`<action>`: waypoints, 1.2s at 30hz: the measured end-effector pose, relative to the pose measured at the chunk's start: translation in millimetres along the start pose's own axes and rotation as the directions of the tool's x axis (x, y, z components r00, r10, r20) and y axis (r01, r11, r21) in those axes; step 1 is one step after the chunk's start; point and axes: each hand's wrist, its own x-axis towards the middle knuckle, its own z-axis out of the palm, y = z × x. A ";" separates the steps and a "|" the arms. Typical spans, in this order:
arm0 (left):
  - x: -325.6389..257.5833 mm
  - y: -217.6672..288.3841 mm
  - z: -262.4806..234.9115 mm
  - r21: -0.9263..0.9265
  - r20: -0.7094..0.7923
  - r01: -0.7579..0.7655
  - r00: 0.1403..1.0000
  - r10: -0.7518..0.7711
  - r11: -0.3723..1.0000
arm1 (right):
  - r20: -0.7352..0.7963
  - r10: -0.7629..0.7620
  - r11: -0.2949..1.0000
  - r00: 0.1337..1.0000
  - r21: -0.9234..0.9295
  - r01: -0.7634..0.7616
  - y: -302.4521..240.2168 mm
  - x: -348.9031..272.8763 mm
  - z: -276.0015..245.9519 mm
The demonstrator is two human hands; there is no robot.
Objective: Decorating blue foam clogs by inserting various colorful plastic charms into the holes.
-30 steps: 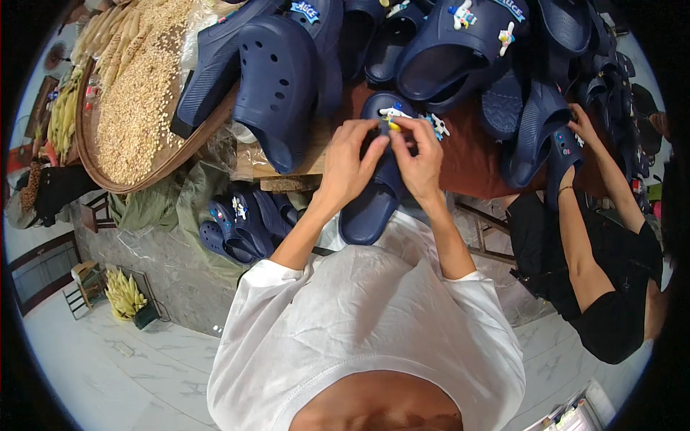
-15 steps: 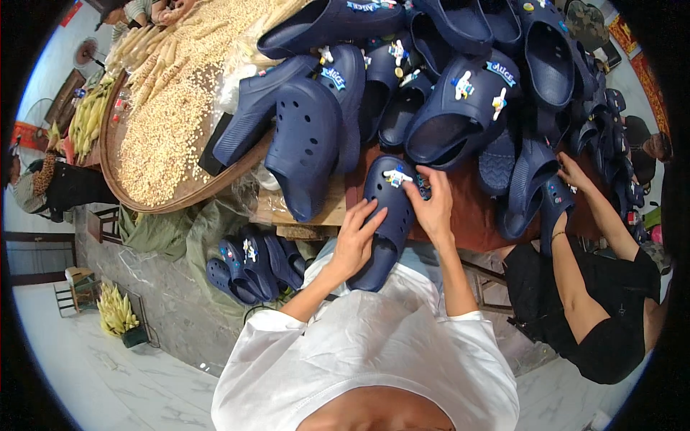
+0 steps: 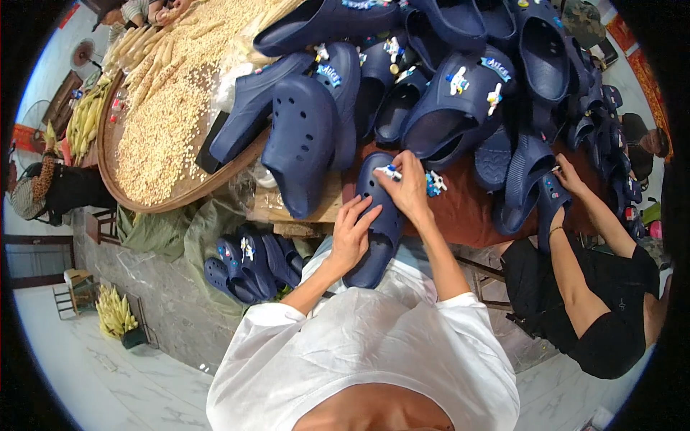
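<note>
A dark blue clog [image 3: 379, 248] with holes in its upper lies in front of me, its toe away from me and its open heel near my lap. My left hand [image 3: 352, 233] holds it from the left, fingers bent over the upper. Thumb and fingertips of my right hand [image 3: 406, 190] are closed on a small white-and-blue shoe charm [image 3: 388, 173] at the clog's toe. Whether the charm's stem sits in a hole is hidden. Beside that hand, more small white-and-blue charms [image 3: 435, 184] rest on the reddish-brown tabletop [image 3: 453, 219].
More blue clogs [image 3: 302, 136] are heaped beyond my hands, several bearing charms. A round tray [image 3: 108, 154] of corn kernels stands at the left. Several clogs [image 3: 251, 266] lie low at the left. At the right, a co-worker in black [image 3: 582, 302] handles another clog [image 3: 552, 197].
My right hand has shifted up and left over the clog's toe and pinches the charm there, which has tilted. The charms on the table are now uncovered. My left hand stays on the clog.
</note>
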 end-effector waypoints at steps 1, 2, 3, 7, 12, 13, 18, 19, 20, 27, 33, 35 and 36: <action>0.6 -1.5 1.6 0.011 -0.009 -0.004 1.000 0.004 1.000 | 0.011 0.053 0.998 0.999 0.030 -0.053 2.2 2.9 1.3; 1.4 0.0 2.2 0.018 -0.013 -0.011 1.000 0.011 1.000 | 0.020 0.111 0.992 0.994 0.054 -0.112 2.4 2.6 1.2; 2.4 1.8 2.3 0.003 -0.015 -0.003 1.000 0.003 1.000 | -0.053 0.083 0.996 0.995 0.032 -0.081 1.9 -2.9 5.6; -1.5 -5.5 1.5 0.030 -0.043 -0.006 0.999 0.007 1.000 | -0.080 0.225 0.952 0.971 0.228 -0.202 -7.9 -15.2 1.0; -4.0 -3.1 -0.6 0.020 -0.064 0.041 0.997 -0.039 0.999 | -0.201 0.332 0.936 0.922 0.189 -0.296 26.3 -38.6 -16.5; -0.5 -0.2 -0.7 -0.031 -0.051 0.032 0.998 -0.033 0.999 | -0.174 0.376 0.914 0.910 0.233 -0.333 34.0 -43.9 -23.3; -1.4 -0.9 -4.6 -0.158 -0.054 0.144 0.987 -0.154 0.977 | -0.076 0.327 0.945 0.942 0.052 -0.323 35.1 -50.5 -34.5; -3.5 -1.5 -4.5 -0.166 -0.036 0.207 0.976 -0.216 0.964 | -0.089 0.280 0.960 0.956 0.045 -0.277 34.9 -51.6 -33.3; -5.2 -2.4 -5.0 -0.162 -0.044 0.210 0.974 -0.220 0.964 | -0.102 0.233 0.972 0.967 0.038 -0.231 34.3 -52.7 -32.6; -14.9 0.6 -4.2 -0.281 -0.062 0.317 0.936 -0.347 0.906 | -0.146 0.115 0.987 0.983 -0.096 -0.130 24.8 -69.1 -30.1; 5.9 21.0 -29.6 -0.211 -0.197 0.178 0.955 -0.220 0.961 | -0.182 0.074 0.996 0.980 -0.037 -0.083 25.9 -72.4 -30.5; 25.2 26.5 -48.2 -0.225 -0.224 0.132 0.957 -0.183 0.965 | -0.190 0.076 0.996 0.979 -0.029 -0.083 26.1 -73.9 -32.5; 38.8 30.7 -57.9 -0.240 -0.237 0.102 0.958 -0.160 0.965 | -0.189 0.093 0.995 0.978 -0.021 -0.098 26.2 -74.1 -35.3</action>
